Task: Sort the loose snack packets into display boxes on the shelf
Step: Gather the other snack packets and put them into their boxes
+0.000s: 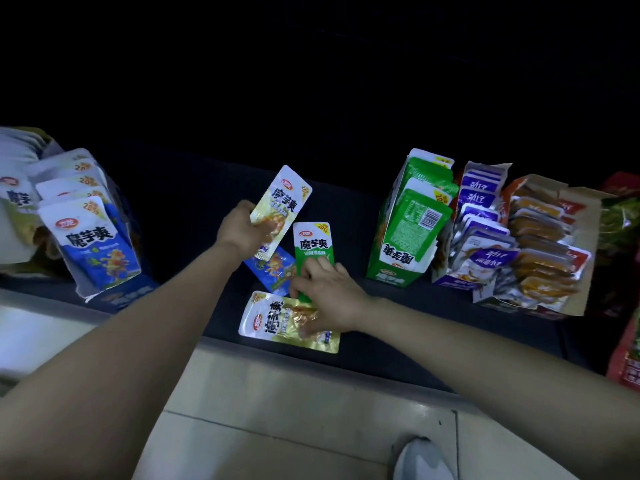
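My left hand holds a yellow-white snack packet raised above the dark shelf. My right hand grips a green packet by its lower end. A blue packet lies flat under both. Another yellow packet lies at the shelf's front edge, partly under my right hand. A blue display box of blue packets stands at left. The green display box with green packets stands to the right.
Right of the green box stand a purple-packet box and an orange-packet box. Red packaging sits at the far right edge. White packets stand at far left. Tiled floor and my shoe are below.
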